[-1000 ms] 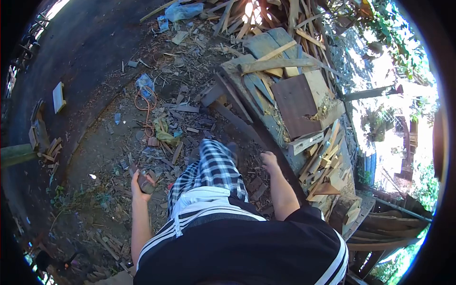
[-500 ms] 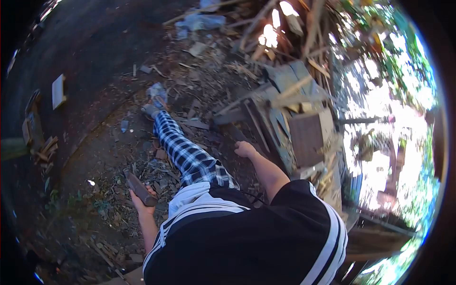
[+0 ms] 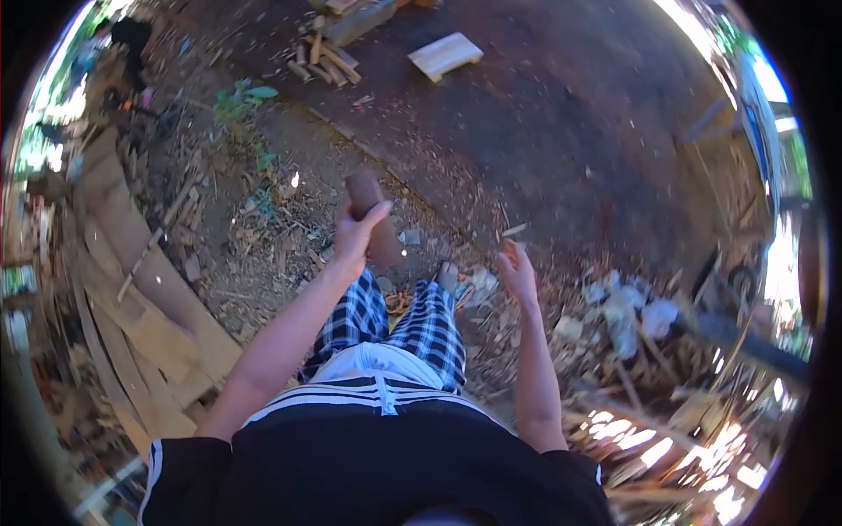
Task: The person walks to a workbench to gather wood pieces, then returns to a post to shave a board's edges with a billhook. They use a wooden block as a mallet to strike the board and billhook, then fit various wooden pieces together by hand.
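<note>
My left hand (image 3: 355, 235) is wrapped round a dark brown block of wood (image 3: 364, 188), held in front of me above the ground. The thumb lies across the block, whose lower end points toward my legs. Out to the right, my right hand (image 3: 519, 273) hangs in the air with its fingers stretched and a little bent, holding nothing. Beyond its fingertips a small pale wood stick (image 3: 514, 231) lies on the ground. My feet, below checked trousers (image 3: 430, 320), stand among wood chips between the two hands.
A pale wooden board (image 3: 445, 55) lies ahead on dark ground, beside a stack of short wood pieces (image 3: 330, 63). Long planks (image 3: 132, 263) lean at the left. Plastic bags (image 3: 623, 311) and scrap wood (image 3: 631, 412) lie at the right. A leafy plant (image 3: 241, 103) grows ahead left.
My view has swung round, away from the wood pile. The block in my left hand is raised further in front of me. My right hand now reaches forward, its fingers more stretched.
</note>
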Action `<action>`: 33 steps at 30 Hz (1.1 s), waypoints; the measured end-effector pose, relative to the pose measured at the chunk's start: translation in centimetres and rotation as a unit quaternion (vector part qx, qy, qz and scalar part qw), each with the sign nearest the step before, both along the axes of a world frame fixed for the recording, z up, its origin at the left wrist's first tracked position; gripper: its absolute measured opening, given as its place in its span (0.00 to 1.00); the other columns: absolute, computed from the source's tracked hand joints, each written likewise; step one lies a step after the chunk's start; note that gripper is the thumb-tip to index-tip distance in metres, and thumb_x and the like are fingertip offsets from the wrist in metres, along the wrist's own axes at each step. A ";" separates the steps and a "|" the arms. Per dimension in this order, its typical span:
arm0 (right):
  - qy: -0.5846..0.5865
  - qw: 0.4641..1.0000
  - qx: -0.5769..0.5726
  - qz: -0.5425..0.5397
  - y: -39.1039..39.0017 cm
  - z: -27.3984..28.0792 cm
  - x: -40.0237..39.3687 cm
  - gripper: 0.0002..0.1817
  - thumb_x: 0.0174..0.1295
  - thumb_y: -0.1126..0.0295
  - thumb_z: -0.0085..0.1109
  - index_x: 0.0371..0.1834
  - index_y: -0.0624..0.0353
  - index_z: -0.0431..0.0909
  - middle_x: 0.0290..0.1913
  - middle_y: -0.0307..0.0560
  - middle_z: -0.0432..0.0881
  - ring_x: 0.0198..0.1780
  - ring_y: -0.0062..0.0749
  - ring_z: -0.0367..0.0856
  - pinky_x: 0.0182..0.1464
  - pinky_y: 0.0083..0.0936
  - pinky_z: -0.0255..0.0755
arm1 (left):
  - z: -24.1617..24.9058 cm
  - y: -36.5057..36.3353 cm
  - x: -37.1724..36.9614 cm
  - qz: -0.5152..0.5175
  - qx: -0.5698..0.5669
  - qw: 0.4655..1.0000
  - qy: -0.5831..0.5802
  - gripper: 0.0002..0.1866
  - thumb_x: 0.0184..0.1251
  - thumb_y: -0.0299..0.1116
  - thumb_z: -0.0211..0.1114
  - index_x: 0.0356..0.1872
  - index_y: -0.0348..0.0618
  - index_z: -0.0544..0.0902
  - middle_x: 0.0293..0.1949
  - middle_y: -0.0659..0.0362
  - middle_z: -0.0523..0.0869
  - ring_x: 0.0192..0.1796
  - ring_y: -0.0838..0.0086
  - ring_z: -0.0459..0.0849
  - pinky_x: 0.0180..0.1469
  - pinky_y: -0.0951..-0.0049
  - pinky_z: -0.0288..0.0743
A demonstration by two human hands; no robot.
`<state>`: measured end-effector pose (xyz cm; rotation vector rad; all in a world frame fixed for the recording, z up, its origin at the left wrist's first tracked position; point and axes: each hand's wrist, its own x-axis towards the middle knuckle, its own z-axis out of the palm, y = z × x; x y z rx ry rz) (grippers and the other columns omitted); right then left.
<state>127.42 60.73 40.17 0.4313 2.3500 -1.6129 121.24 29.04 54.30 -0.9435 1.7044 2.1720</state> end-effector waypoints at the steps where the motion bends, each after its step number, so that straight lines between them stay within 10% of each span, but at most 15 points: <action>1: -0.013 0.996 -0.081 0.028 -1.8 4.3 -3.9 0.25 0.68 0.65 0.58 0.67 0.59 0.70 0.54 0.52 0.82 0.57 0.42 0.81 0.59 0.34 0.74 | 0.3 1.2 -1.7 0.004 -0.022 0.999 0.036 0.28 0.56 0.43 0.78 0.52 0.40 0.76 0.41 0.60 0.83 0.42 0.72 0.84 0.45 0.71 0.78; 6: 0.137 0.960 -0.114 0.214 -12.9 12.2 -15.6 0.39 0.62 0.61 0.66 0.74 0.60 0.58 0.59 0.54 0.78 0.54 0.46 0.82 0.56 0.35 0.76 | -1.2 2.9 -10.9 0.057 -0.012 0.995 0.085 0.28 0.54 0.42 0.79 0.49 0.38 0.75 0.39 0.59 0.83 0.43 0.73 0.84 0.45 0.71 0.78; 9: 0.238 0.928 0.100 0.267 -16.7 12.6 -20.5 0.48 0.57 0.59 0.71 0.76 0.59 0.52 0.62 0.60 0.74 0.54 0.53 0.82 0.55 0.38 0.77 | -2.0 2.8 -16.2 0.046 -0.075 0.993 0.077 0.29 0.56 0.41 0.77 0.53 0.36 0.75 0.43 0.58 0.84 0.46 0.74 0.84 0.48 0.70 0.79; 17: -0.110 0.985 -0.061 0.117 -17.8 14.3 -42.5 0.36 0.57 0.59 0.69 0.65 0.58 0.62 0.50 0.57 0.79 0.46 0.41 0.84 0.34 0.38 0.81 | -3.3 -1.2 -37.1 -0.207 -0.193 0.950 0.131 0.34 0.64 0.47 0.69 0.64 0.37 0.69 0.55 0.48 0.80 0.56 0.60 0.82 0.59 0.61 0.74; 19: -0.170 0.972 -0.150 0.055 -16.7 13.5 -47.3 0.34 0.57 0.59 0.69 0.63 0.57 0.63 0.47 0.52 0.79 0.44 0.37 0.83 0.29 0.36 0.81 | -0.7 -4.3 -42.8 -0.443 -0.228 0.854 0.151 0.27 0.65 0.44 0.66 0.59 0.39 0.73 0.51 0.47 0.80 0.51 0.60 0.83 0.55 0.61 0.76; 24: -0.206 0.964 -0.098 -0.136 -12.5 7.6 -54.4 0.26 0.57 0.61 0.69 0.55 0.54 0.68 0.42 0.44 0.76 0.36 0.33 0.79 0.27 0.39 0.77 | 2.7 -11.4 -52.7 -0.440 -0.312 0.819 0.195 0.21 0.64 0.41 0.66 0.54 0.43 0.77 0.46 0.50 0.81 0.44 0.60 0.84 0.50 0.61 0.77; 28: -0.393 0.834 -0.245 -0.301 -9.7 5.1 -56.3 0.19 0.59 0.59 0.66 0.47 0.52 0.70 0.35 0.43 0.75 0.32 0.36 0.77 0.27 0.38 0.73 | 1.7 -17.7 -55.8 -0.313 -0.369 0.858 0.171 0.20 0.65 0.40 0.66 0.53 0.41 0.77 0.45 0.51 0.83 0.46 0.61 0.85 0.50 0.64 0.79; 33: -0.484 0.791 -0.217 -0.303 -7.7 0.8 -62.3 0.18 0.58 0.58 0.66 0.46 0.50 0.71 0.34 0.43 0.75 0.30 0.35 0.75 0.24 0.33 0.73 | 0.2 -24.4 -55.6 -0.236 -0.329 0.914 0.028 0.20 0.65 0.40 0.67 0.53 0.40 0.78 0.42 0.52 0.86 0.41 0.65 0.87 0.46 0.65 0.79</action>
